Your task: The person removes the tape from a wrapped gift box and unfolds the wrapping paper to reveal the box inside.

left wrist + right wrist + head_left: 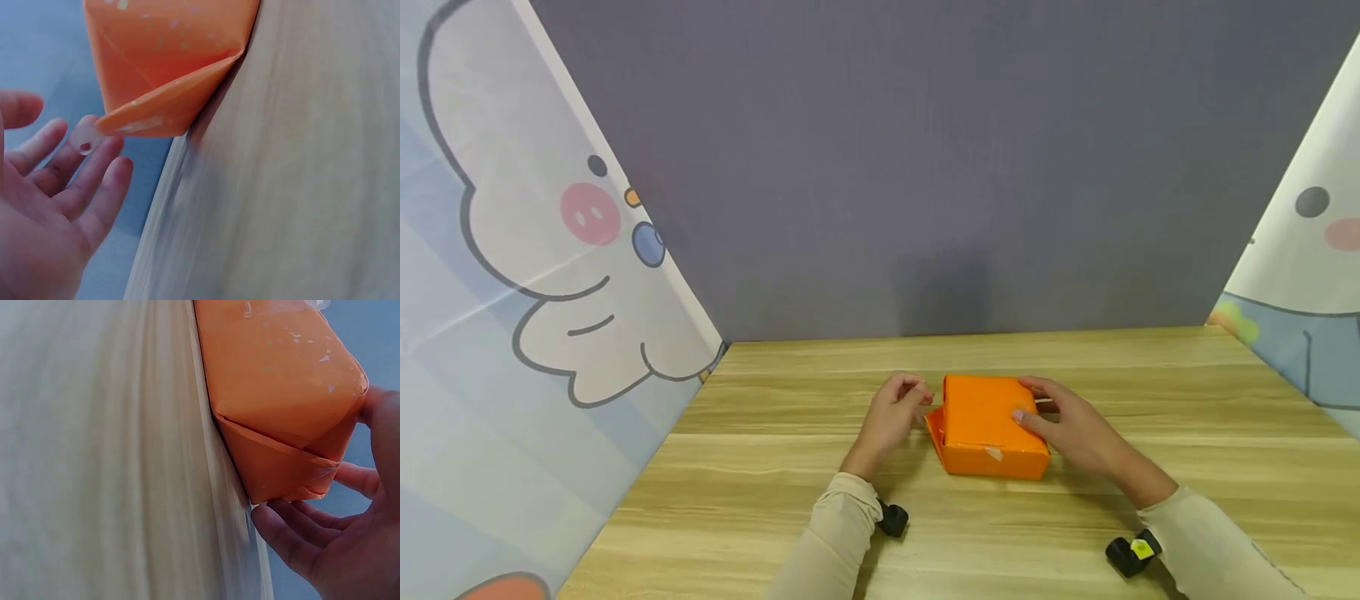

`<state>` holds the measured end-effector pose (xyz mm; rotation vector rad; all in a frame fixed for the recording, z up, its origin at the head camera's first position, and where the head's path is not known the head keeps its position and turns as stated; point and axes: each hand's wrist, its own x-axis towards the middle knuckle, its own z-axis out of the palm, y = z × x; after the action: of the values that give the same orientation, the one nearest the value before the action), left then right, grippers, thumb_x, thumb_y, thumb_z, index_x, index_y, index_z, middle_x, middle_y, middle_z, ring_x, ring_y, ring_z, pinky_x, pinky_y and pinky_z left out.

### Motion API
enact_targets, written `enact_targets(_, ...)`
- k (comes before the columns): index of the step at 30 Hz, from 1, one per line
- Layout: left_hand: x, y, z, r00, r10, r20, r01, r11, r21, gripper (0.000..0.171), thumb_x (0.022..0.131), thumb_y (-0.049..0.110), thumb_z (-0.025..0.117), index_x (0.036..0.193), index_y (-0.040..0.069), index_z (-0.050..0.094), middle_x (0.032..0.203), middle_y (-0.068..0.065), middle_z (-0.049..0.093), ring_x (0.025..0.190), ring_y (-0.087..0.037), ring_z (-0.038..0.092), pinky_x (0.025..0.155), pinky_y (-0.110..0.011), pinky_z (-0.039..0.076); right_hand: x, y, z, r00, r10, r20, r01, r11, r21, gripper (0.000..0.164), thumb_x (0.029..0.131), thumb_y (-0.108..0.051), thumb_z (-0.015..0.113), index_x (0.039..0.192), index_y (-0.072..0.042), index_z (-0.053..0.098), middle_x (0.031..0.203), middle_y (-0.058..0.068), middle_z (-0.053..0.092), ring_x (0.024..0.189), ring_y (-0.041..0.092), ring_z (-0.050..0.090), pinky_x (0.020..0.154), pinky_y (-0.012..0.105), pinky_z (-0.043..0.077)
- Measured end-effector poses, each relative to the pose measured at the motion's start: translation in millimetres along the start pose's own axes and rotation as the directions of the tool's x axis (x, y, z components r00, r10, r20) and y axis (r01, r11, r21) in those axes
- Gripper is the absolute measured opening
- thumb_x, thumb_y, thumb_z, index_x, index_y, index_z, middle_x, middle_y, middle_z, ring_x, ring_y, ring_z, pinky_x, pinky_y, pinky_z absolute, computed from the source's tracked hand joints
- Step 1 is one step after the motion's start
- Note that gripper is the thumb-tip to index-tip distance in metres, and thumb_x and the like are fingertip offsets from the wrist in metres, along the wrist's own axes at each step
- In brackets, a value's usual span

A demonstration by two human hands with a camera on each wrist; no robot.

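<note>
Right hand (pixel 1072 429) is gripping box (pixel 988 410) at right end; left hand (pixel 889 417), fingers apart, is hovering by box's open flap (pixel 165 105).

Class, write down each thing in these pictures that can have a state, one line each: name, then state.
Orange parcel: resting on the wooden table, left end unsealed
Left end flap: loose, angled out from the parcel
Right end flap: folded against the parcel
Clear tape: projecting past the loose flap's tip
Left hand: fingers apart, beside the loose flap
Right hand: holding the parcel's right end
</note>
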<state>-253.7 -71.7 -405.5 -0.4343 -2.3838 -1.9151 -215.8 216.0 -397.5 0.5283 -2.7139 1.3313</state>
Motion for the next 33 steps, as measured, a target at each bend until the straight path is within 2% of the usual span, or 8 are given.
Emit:
enact_targets(2, -0.9, 1.8, 0.7, 0.998, 0.044, 0.042, -0.046, 0.997, 0.054, 0.026, 0.102, 0.020, 0.060, 0.119, 0.002, 0.065, 0.112, -0.007, 0.068, 0.105, -0.023, 0.063, 0.088, -0.039, 0.051, 0, 1, 0, 1.000, -0.005, -0.005, 0.005, 1.000, 0.001, 0.065, 0.100, -0.035, 0.064, 0.149, 0.000, 0.041, 0.139, 0.026, 0.050, 0.119, 0.042, 0.057, 0.092, 0.053, 0.052)
enact_targets(4, -1.8, 3.5, 1.1, 0.990, 0.082, 0.114, -0.096, 0.988, 0.124, 0.026, 0.100, 0.021, 0.063, 0.122, 0.008, 0.068, 0.123, -0.004, 0.064, 0.114, -0.023, 0.059, 0.093, -0.041, 0.048, 0, 1, 0, 1.000, -0.006, -0.019, 0.006, 1.000, -0.002, 0.063, 0.099, -0.035, 0.065, 0.148, -0.001, 0.044, 0.140, 0.025, 0.051, 0.119, 0.042, 0.057, 0.091, 0.052, 0.052)
enact_targets(8, -3.6, 5.8, 1.8, 0.944, 0.137, 0.299, -0.196, 0.964, 0.177, 0.033, 0.100, 0.022, 0.064, 0.132, 0.016, 0.066, 0.151, -0.004, 0.043, 0.135, -0.025, 0.045, 0.104, -0.046, 0.042, 0, 2, 1, 0.998, -0.029, -0.062, 0.029, 1.000, -0.002, 0.054, 0.099, -0.032, 0.066, 0.141, -0.001, 0.054, 0.138, 0.025, 0.051, 0.119, 0.043, 0.058, 0.092, 0.051, 0.052)
enact_targets(11, -5.0, 7.0, 2.8, 0.923, 0.132, 0.361, -0.220, 0.952, 0.214, 0.039, 0.099, 0.027, 0.066, 0.138, 0.020, 0.063, 0.159, 0.001, 0.031, 0.143, -0.023, 0.034, 0.108, -0.046, 0.039, 0, 1, 2, 0.994, -0.057, -0.095, 0.057, 0.998, -0.001, 0.044, 0.098, -0.027, 0.068, 0.133, 0.000, 0.061, 0.134, 0.024, 0.053, 0.119, 0.042, 0.058, 0.093, 0.049, 0.051)
enact_targets(15, -6.8, 6.5, 3.4, 0.924, 0.105, 0.368, -0.212, 0.941, 0.263, 0.042, 0.097, 0.032, 0.067, 0.138, 0.025, 0.063, 0.161, 0.008, 0.028, 0.146, -0.021, 0.028, 0.108, -0.043, 0.039, -1, 0, 3, 0.988, -0.087, -0.125, 0.086, 0.996, -0.007, 0.037, 0.097, -0.024, 0.069, 0.126, 0.000, 0.066, 0.129, 0.021, 0.057, 0.117, 0.039, 0.060, 0.092, 0.046, 0.052)
enact_targets(20, -7.9, 7.4, 2.7, 0.924, 0.104, 0.369, -0.215, 0.937, 0.274, 0.041, 0.097, 0.034, 0.067, 0.137, 0.025, 0.064, 0.162, 0.002, 0.027, 0.145, -0.023, 0.029, 0.107, -0.043, 0.040, -1, -2, 3, 0.983, -0.095, -0.156, 0.092, 0.995, -0.027, 0.034, 0.095, -0.024, 0.072, 0.121, -0.002, 0.070, 0.127, 0.019, 0.058, 0.115, 0.038, 0.060, 0.088, 0.043, 0.054)
enact_targets(25, -7.8, 8.5, 2.7, 0.924, 0.114, 0.364, -0.229, 0.929, 0.290, 0.039, 0.096, 0.035, 0.068, 0.134, 0.025, 0.067, 0.160, 0.001, 0.030, 0.144, -0.023, 0.032, 0.106, -0.040, 0.041, 0, -5, 4, 0.978, -0.070, -0.194, 0.058, 0.996, -0.067, 0.033, 0.093, -0.028, 0.075, 0.115, -0.005, 0.074, 0.124, 0.017, 0.061, 0.110, 0.037, 0.063, 0.085, 0.042, 0.056)
enact_targets(33, -8.2, 10.9, 4.9, 0.932, 0.100, 0.347, -0.215, 0.926, 0.310, 0.031, 0.100, 0.037, 0.063, 0.127, 0.024, 0.072, 0.155, 0.007, 0.036, 0.142, -0.016, 0.032, 0.108, -0.040, 0.041, -1, -14, 7, 0.968, -0.026, -0.251, -0.009, 0.990, -0.138, 0.032, 0.090, -0.035, 0.077, 0.105, -0.007, 0.077, 0.114, 0.014, 0.067, 0.096, 0.032, 0.068, 0.078, 0.044, 0.058)
